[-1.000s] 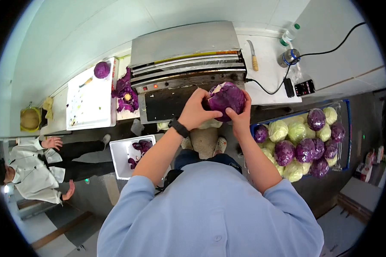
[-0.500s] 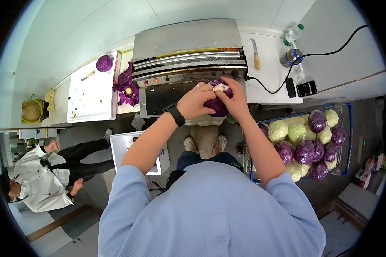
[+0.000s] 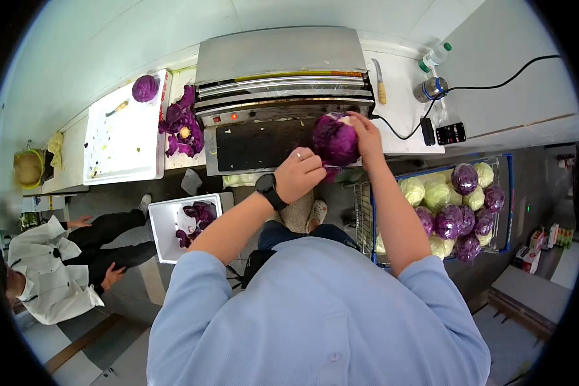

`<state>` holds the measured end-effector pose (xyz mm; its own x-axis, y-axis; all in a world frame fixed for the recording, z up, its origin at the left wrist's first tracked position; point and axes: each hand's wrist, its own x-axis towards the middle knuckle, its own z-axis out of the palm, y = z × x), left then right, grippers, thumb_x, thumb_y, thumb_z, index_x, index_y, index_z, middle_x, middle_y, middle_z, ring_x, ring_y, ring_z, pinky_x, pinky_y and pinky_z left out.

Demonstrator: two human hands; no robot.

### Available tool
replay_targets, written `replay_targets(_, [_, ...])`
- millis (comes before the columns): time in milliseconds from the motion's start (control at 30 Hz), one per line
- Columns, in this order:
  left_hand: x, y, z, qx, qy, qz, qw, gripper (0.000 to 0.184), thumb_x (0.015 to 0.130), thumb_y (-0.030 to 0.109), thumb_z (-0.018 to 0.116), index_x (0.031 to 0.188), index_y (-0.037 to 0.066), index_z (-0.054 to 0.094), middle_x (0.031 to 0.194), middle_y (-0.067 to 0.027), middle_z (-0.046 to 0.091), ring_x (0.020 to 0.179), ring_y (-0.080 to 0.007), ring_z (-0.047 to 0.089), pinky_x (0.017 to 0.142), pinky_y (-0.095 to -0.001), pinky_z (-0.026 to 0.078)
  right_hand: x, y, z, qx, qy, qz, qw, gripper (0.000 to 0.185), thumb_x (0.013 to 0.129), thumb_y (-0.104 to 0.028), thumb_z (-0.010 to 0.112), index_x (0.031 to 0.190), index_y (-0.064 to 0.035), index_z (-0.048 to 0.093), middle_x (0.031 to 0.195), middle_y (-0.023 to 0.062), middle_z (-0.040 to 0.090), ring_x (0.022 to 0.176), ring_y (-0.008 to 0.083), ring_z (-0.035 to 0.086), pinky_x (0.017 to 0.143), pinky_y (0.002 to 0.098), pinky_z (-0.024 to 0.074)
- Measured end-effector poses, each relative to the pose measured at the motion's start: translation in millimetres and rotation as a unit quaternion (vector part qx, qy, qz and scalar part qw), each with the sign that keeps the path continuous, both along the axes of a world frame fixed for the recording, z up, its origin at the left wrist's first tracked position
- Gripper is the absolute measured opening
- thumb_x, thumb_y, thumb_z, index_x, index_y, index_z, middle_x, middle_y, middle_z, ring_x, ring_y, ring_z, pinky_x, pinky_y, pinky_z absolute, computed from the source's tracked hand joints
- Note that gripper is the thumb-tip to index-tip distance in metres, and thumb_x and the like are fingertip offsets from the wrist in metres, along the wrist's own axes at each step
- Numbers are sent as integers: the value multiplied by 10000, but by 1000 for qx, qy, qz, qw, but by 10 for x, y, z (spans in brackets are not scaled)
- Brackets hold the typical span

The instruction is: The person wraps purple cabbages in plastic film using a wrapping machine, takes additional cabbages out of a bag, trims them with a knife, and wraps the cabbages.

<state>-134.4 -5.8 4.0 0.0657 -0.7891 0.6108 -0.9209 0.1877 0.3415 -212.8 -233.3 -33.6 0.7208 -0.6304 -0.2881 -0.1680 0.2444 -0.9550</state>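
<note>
A purple cabbage (image 3: 335,139) is held over the front of the wrapping machine, its pale stem end turned toward my right hand. My right hand (image 3: 368,138) grips the cabbage from the right, fingers over its top. Just below and left of the cabbage, my left hand (image 3: 300,174) is closed, with a loose purple leaf (image 3: 331,172) at its fingertips. The film wrapping machine (image 3: 283,103) has a dark plate (image 3: 257,148) at its front and a lit red light.
Loose purple leaves (image 3: 183,125) lie left of the machine, beside a white tray (image 3: 123,174) with a cabbage and knife. A white bin (image 3: 164,215) of leaves stands below. Wrapped cabbages fill a cart (image 3: 509,206) at right. A knife (image 3: 380,83) lies nearby. A co-worker (image 3: 58,264) stands left.
The cabbage has turned and been raised in my right hand. My left hand has come off its side, moving down with a leaf. The co-worker's hands have lowered.
</note>
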Motion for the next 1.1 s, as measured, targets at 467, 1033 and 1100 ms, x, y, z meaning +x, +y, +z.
replay_targets(467, [-246, 470, -367, -15, 117, 56, 991, 337, 639, -2, 713, 961, 54, 628, 950, -103, 589, 894, -317, 581, 779, -417, 498, 15, 210, 180, -227, 121, 52, 965, 597, 873, -427, 755, 1311, -40, 635, 1188, 136, 681, 1040, 243, 649, 926, 341, 502])
replay_targets(1033, [-321, 3639, -951, 29, 298, 627, 719, 236, 840, 94, 794, 999, -18, 659, 922, -152, 691, 810, -258, 668, 759, -353, 535, 186, 207, 389, -5, 87, -29, 996, 578, 962, -439, 656, 1299, 29, 617, 1157, 98, 669, 1038, 182, 629, 940, 315, 481])
replay_targets(1100, [-325, 4133, -1139, 156, 310, 673, 653, 510, 832, 162, 808, 1233, -34, 561, 1016, -206, 706, 915, -312, 688, 815, -399, 538, 166, 159, 334, 1, 72, -16, 997, 573, 965, -438, 654, 1294, 30, 616, 1151, 90, 666, 1039, 175, 630, 936, 309, 483])
